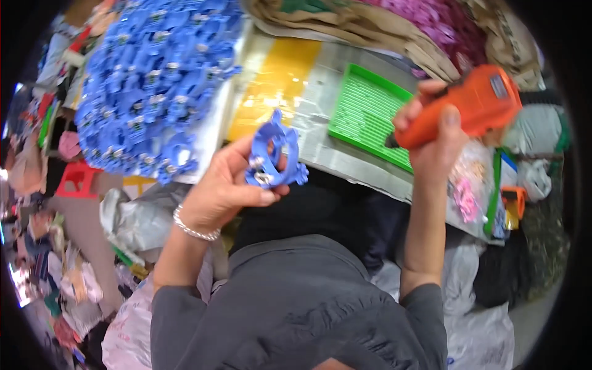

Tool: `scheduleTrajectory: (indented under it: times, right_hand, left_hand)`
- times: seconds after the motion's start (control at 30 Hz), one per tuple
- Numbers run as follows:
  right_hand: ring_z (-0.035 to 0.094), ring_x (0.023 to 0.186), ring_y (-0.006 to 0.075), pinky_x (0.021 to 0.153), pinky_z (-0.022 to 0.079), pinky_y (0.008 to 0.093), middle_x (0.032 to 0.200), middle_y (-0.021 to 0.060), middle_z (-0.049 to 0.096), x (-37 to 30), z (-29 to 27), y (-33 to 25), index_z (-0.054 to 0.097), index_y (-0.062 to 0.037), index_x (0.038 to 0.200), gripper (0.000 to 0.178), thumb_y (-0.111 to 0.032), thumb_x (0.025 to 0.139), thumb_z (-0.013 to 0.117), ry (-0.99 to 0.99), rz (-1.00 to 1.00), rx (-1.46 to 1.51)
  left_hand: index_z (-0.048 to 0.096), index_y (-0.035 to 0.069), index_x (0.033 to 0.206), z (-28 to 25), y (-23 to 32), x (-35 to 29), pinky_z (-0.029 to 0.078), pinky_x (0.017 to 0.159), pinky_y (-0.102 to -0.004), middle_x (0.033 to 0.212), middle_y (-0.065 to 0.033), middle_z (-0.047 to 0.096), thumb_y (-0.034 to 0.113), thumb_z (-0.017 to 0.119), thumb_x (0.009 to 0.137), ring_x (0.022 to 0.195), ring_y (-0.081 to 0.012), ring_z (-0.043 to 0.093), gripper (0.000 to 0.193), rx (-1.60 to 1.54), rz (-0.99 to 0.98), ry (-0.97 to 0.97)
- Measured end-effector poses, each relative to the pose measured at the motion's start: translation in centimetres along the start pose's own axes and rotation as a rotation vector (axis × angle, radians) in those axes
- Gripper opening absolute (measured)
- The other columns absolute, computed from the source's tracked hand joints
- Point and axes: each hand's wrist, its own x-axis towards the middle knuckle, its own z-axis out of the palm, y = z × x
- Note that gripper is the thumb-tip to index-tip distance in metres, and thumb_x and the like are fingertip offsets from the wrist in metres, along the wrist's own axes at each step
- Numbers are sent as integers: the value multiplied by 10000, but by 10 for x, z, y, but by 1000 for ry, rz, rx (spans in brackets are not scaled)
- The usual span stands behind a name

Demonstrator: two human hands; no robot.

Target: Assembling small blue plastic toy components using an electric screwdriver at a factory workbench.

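My left hand grips a blue plastic part, ring-shaped with small knobs and a whitish detail near its lower edge. The part is held up over my lap, near the front edge of the worktable. To the right, my right hand is wrapped round an orange handheld power tool, probably an electric screwdriver. Its dark tip points left, above the right side of a green ribbed tray. Tool and blue part are well apart.
Many similar blue parts lie in rows at the left. Yellow tape covers part of the table. Sacks with pink pieces stand at the back. A bag of pink pieces lies at right; a red stool stands left.
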Motion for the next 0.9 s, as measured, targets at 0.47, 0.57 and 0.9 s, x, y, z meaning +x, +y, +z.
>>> scheduleTrajectory:
  times: [0.47, 0.57, 0.9]
  right_hand:
    - [543, 497, 125, 466, 434, 247, 603, 57, 554, 36, -7, 43, 532, 5, 864, 267, -259, 890, 564, 116, -77, -160]
    - [540, 486, 129, 458, 433, 252, 600, 63, 554, 39, -7, 52, 532, 11, 865, 269, -256, 885, 565, 118, -88, -130]
    - [536, 476, 143, 451, 436, 267, 592, 71, 545, 41, -6, 63, 531, 24, 864, 289, -263, 872, 562, 137, -72, -109]
  left_hand:
    - [424, 30, 1201, 35, -81, 57, 526, 668, -253, 1037, -113, 603, -10, 675, 729, 787, -171, 651, 536, -153, -196, -99]
    - [425, 35, 1236, 35, -81, 66, 532, 732, -263, 1129, -168, 578, 9, 654, 752, 838, -199, 653, 536, -242, -169, -157]
    - [455, 38, 1170, 40, -81, 73, 468, 583, -197, 904, -46, 603, 99, 739, 741, 767, -136, 643, 519, -91, -154, -84]
